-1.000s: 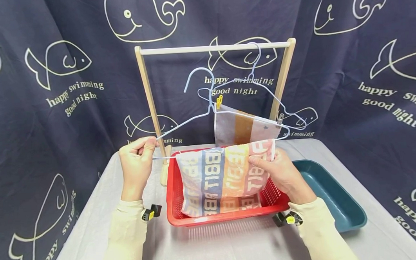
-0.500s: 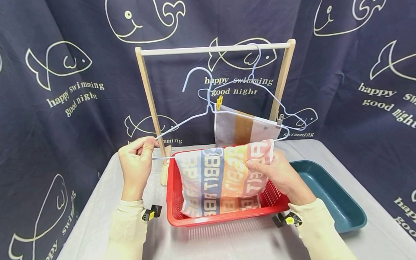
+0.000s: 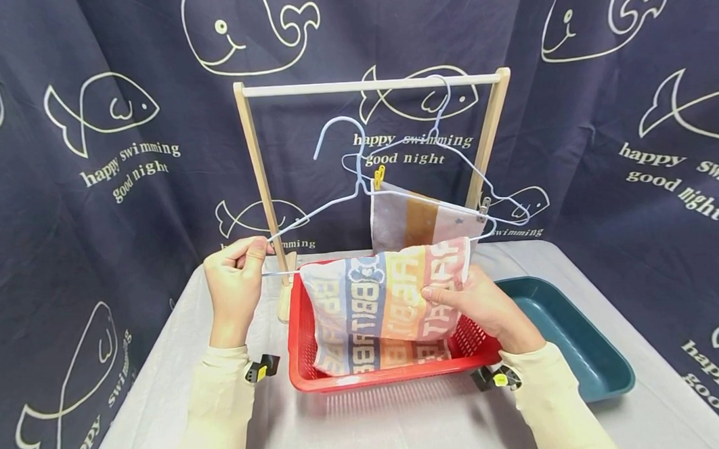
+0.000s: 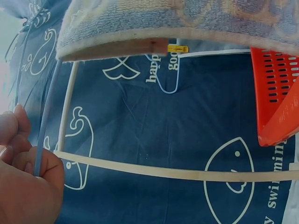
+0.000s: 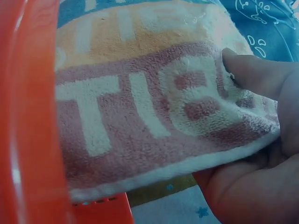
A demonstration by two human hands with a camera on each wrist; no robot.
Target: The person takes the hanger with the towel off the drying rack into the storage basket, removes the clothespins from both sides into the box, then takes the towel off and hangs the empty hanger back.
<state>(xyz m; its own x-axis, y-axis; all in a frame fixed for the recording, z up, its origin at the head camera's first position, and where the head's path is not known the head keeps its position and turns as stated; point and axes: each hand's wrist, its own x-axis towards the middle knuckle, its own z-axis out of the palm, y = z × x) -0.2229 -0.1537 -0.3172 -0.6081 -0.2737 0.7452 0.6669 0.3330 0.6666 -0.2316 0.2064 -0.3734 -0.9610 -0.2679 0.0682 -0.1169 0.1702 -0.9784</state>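
Observation:
My left hand (image 3: 236,285) pinches the left end of a pale blue wire hanger (image 3: 328,204), whose hook points up. Over the hanger's lower bar drapes a striped terry towel (image 3: 370,305) with letters on it. Its lower part hangs down into the red basket (image 3: 367,378). My right hand (image 3: 488,306) holds the towel near its right edge, thumb on the front face and the other fingers behind. In the right wrist view the thumb presses into the pink stripe of the towel (image 5: 140,121). The towel's back side is mostly hidden.
Behind stands a wooden rack (image 3: 370,85). A second hanger (image 3: 445,111) hangs from it, with a white-and-brown cloth (image 3: 420,218) held by a yellow clip (image 3: 380,177) and a metal clip (image 3: 485,206). A teal tray (image 3: 585,348) lies at the right.
The towel's front has slid down a little over the bar, and a printed figure now shows at the top of its blue stripe. My right hand and the hanger have shifted slightly left.

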